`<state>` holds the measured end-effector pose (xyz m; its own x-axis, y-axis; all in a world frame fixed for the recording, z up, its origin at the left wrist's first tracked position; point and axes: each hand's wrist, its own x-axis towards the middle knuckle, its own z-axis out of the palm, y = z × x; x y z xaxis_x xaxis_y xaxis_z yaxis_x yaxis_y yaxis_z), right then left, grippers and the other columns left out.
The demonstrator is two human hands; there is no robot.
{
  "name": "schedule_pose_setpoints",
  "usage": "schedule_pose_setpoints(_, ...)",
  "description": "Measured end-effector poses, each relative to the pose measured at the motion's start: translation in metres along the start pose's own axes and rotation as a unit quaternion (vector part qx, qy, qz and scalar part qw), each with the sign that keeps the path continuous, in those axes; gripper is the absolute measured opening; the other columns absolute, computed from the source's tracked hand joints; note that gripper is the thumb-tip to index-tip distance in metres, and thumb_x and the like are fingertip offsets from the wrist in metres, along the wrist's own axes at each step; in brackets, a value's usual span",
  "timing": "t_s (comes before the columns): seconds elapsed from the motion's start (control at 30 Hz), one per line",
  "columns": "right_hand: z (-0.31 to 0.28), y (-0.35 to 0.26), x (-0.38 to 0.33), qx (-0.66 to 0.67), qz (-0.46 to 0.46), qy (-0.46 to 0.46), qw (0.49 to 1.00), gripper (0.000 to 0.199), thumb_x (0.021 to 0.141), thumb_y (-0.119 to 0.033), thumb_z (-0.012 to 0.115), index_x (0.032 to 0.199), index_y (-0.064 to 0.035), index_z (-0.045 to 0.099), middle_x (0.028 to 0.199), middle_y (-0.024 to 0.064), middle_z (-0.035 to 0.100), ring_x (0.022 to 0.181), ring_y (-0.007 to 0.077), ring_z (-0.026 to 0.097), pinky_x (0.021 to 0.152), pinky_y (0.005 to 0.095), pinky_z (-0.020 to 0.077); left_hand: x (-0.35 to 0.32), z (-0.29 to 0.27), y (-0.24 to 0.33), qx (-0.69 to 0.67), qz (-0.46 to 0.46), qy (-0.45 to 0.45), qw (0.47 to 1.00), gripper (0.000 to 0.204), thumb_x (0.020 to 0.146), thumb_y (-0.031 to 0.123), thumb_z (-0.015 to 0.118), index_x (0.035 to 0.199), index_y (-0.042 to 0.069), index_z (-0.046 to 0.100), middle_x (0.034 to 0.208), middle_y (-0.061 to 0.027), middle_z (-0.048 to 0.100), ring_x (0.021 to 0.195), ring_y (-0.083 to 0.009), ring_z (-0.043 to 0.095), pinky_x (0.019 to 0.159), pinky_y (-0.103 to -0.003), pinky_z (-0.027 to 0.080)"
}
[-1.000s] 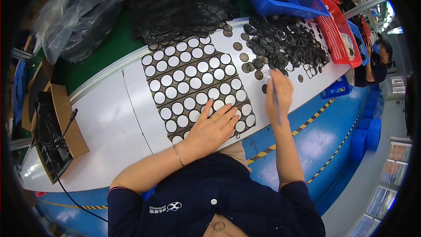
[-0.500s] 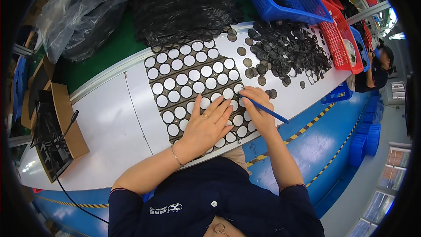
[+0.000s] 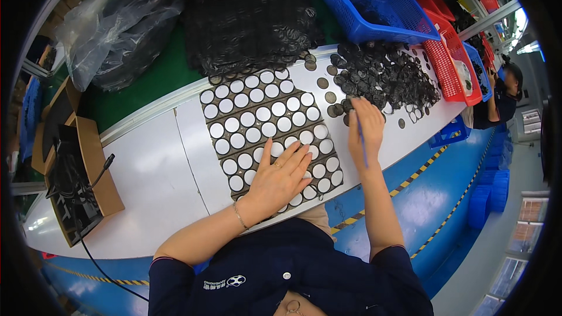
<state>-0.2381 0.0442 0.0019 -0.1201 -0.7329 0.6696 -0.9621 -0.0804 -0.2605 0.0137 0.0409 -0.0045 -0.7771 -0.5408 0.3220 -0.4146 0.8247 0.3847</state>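
The dark sheet could be shifted if the flattened left hand is eased; a blue tool seems gripped by the right hand.

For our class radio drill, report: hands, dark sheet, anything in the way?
Left hand spread on dark sheet. Right hand gripping slim blue tool, near loose discs. Sheet flat on white table, partly hidden by left hand.

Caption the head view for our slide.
Left hand on circle-patterned sheet; right hand, holding blue tool, near dark discs.
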Motion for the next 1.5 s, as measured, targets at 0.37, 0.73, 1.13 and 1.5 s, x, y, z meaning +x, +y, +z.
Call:
schedule_pose_setpoints(0.37, 0.02, -0.034, -0.011, 0.278, 0.156, -0.137, 0.938, 0.02, 0.097, -0.017, 0.068, 0.113, -0.008, 0.076, 0.116, 0.0132, 0.074, 0.118, 0.0317, 0.064, 0.105, 0.0433, 0.0432, 0.001, -0.011, -0.003, -0.012, -0.043, -0.013, 0.999, 0.055, 0.094, 0.035, 0.07, 0.138, 0.004, 0.059, 0.15, -0.0103, 0.054, 0.143, -0.0286, 0.046, 0.118, -0.067, 0.024)
schedule_pose_setpoints(0.73, 0.016, -0.036, -0.007, 0.263, 0.129, -0.163, 0.942, 0.02, 0.097, -0.018, 0.068, 0.113, -0.0086, 0.076, 0.116, 0.0109, 0.074, 0.12, 0.0289, 0.064, 0.108, 0.0431, 0.0399, -0.001, -0.013, -0.015, 0.004, -0.068, -0.011, 0.998, 0.058, 0.094, 0.035, 0.07, 0.141, 0.003, 0.057, 0.152, -0.0119, 0.051, 0.145, -0.0296, 0.044, 0.118, -0.069, 0.02)
schedule_pose_setpoints(1.13, 0.031, 0.008, 0.035, 0.093, 0.083, 0.027, 0.992, 0.021, 0.096, -0.007, 0.066, 0.116, -0.0019, 0.071, 0.112, 0.0153, 0.073, 0.112, 0.0319, 0.068, 0.099, 0.0416, 0.0489, 0.0, -0.015, -0.017, 0.002, -0.066, -0.017, 0.998, 0.06, 0.092, 0.035, 0.072, 0.141, 0.004, 0.058, 0.151, -0.0109, 0.053, 0.145, -0.0285, 0.043, 0.118, -0.071, 0.019)
schedule_pose_setpoints(1.5, 0.044, -0.032, 0.018, 0.319, 0.175, -0.159, 0.918, 0.022, 0.098, -0.016, 0.067, 0.113, -0.0012, 0.074, 0.115, 0.0134, 0.074, 0.11, 0.0265, 0.066, 0.098, 0.0371, 0.0491, -0.003, -0.012, -0.02, 0.014, -0.056, -0.004, 0.998, 0.059, 0.091, 0.035, 0.073, 0.14, 0.004, 0.058, 0.149, -0.0101, 0.053, 0.144, -0.0276, 0.043, 0.118, -0.07, 0.021)
